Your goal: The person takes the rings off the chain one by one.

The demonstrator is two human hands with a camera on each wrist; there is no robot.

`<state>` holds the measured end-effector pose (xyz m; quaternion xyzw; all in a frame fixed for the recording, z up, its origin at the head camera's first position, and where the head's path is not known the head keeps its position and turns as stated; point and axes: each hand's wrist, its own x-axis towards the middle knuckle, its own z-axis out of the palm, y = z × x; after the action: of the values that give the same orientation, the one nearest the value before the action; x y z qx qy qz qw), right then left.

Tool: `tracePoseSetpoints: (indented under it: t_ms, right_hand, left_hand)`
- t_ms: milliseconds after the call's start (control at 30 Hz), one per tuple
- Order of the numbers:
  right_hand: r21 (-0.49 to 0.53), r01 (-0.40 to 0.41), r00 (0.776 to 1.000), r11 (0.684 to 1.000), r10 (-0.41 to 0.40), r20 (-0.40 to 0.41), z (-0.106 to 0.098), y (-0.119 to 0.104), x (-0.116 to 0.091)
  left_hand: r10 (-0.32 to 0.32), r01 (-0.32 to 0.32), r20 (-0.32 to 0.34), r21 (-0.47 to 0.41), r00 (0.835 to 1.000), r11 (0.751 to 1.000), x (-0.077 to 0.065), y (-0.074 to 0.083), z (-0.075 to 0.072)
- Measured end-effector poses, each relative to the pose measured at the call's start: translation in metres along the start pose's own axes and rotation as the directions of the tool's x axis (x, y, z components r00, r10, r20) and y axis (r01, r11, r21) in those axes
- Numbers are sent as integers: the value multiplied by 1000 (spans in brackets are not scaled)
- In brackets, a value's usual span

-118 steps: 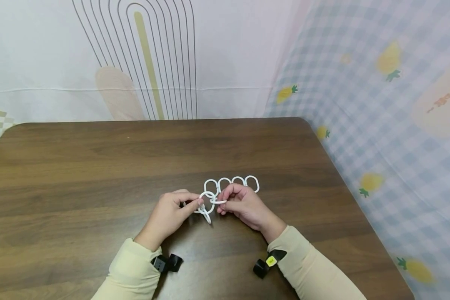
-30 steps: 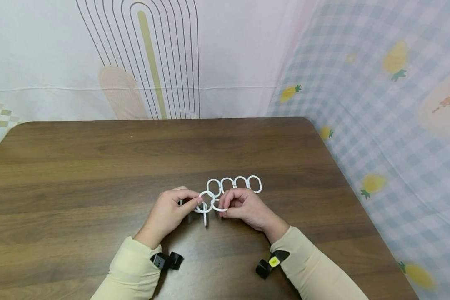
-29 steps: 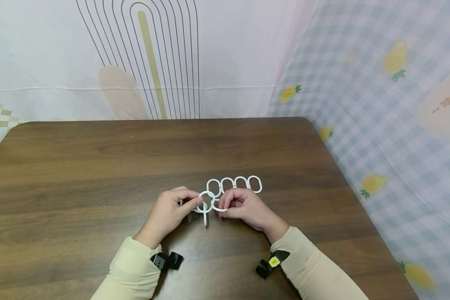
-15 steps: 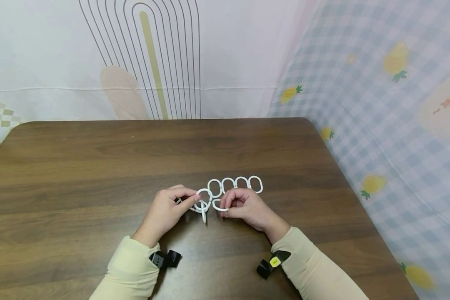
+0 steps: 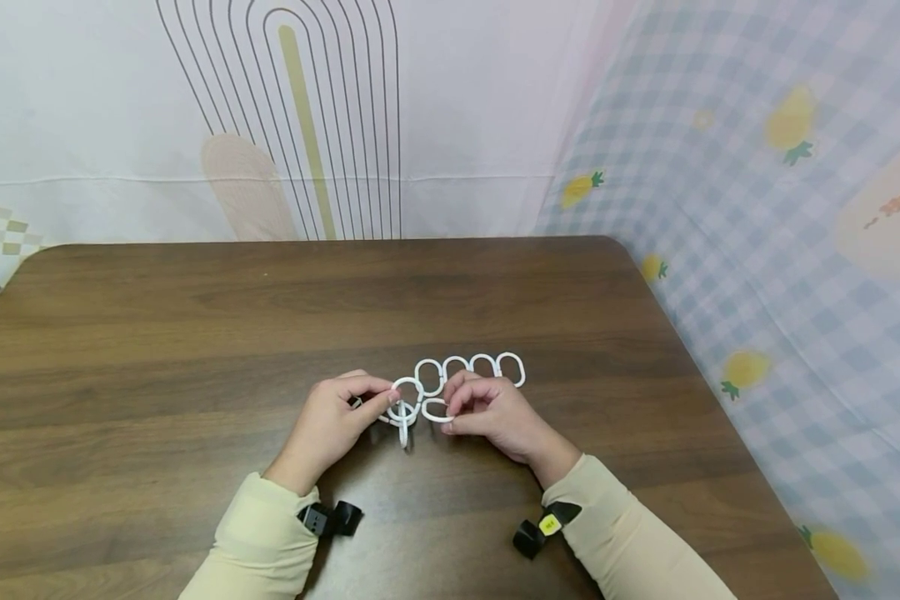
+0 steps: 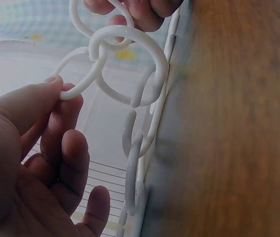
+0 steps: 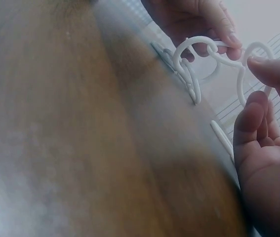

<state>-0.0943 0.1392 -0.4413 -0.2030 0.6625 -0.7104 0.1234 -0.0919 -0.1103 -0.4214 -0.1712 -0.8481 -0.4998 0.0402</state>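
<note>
A chain of white plastic rings (image 5: 468,367) lies on the dark wooden table (image 5: 195,333), its far links in a row. My left hand (image 5: 386,398) pinches a ring (image 5: 402,402) at the chain's near end between thumb and forefinger, and another ring hangs below it. My right hand (image 5: 450,408) pinches the neighbouring ring (image 5: 435,411). In the left wrist view my left hand (image 6: 60,91) holds a ring (image 6: 80,79) hooked through a larger ring (image 6: 144,54). In the right wrist view my right hand (image 7: 256,79) holds a ring (image 7: 246,64) beside the left-held ring (image 7: 194,49).
Patterned cloth backdrops (image 5: 757,208) hang behind and to the right of the table. The table's right edge (image 5: 682,350) runs close to the chain. Black wrist cameras (image 5: 330,518) sit on both beige sleeves.
The left hand and its rings have shifted slightly left, drawing a little apart from the right hand's ring. The row of far links has stayed put.
</note>
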Motion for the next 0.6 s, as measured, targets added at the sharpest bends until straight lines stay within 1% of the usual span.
tracePoseSetpoints:
  t_ms: [167, 300, 433, 600]
  right_hand:
    - [-7, 4, 1000, 1000, -4, -15, 0, 0, 0]
    - [-15, -2, 1000, 1000, 1, -7, -1, -1, -1]
    - [7, -16, 1000, 1000, 17, -8, -2, -1, -1]
    - [36, -40, 999, 999, 41, -36, -3, -2, -2]
  left_hand:
    - [8, -8, -1, 4, 1000, 1000, 0, -1, 0]
    - [1, -1, 1, 0, 1000, 1000, 0, 0, 0]
    - [-5, 5, 1, -4, 1000, 1000, 0, 0, 1]
    - [-9, 9, -4, -15, 1000, 1000, 0, 1, 0]
